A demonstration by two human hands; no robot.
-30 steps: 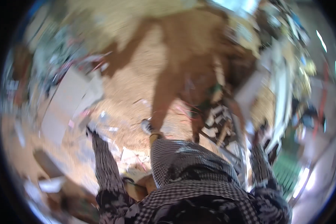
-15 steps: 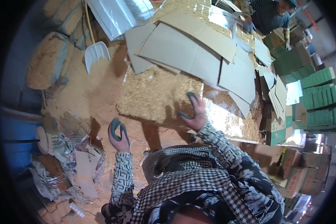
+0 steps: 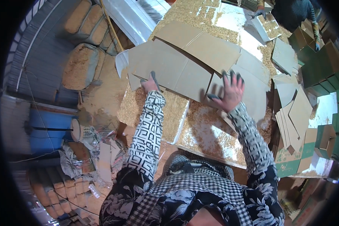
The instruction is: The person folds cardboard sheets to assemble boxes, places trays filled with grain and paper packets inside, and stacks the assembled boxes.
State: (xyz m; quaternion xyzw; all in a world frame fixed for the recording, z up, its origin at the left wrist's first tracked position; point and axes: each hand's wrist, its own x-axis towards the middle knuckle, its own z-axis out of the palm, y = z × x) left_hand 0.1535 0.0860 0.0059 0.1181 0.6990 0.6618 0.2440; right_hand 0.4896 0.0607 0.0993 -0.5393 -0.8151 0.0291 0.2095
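Large flat cardboard sheets (image 3: 169,71) lie overlapping on the pale slabs strewn with straw-coloured flakes. My left hand (image 3: 151,84), in a dark-tipped glove with bare-looking skin behind, is at the near left edge of the sheets. Its thumb and index finger are apart; the other fingers are partly hidden. Over the right part of the sheets my right hand (image 3: 231,92) is spread wide, palm down, and grips nothing. Whether it touches the cardboard I cannot tell. Nearer to me, a flake-covered slab (image 3: 171,116) with a white edge shows below the sheets.
A white shovel (image 3: 122,63) leans at the left beside filled sacks (image 3: 81,66). At the far right a co-worker (image 3: 292,15) has a gloved hand near a white block (image 3: 265,28). Green cartons (image 3: 324,67) stand on the right. Scrap wrapping (image 3: 77,158) lies at the left.
Both my hands have moved forward, from over the near edge and the floor to the cardboard sheets. My view has shifted left. A white block now shows near the co-worker's hand.
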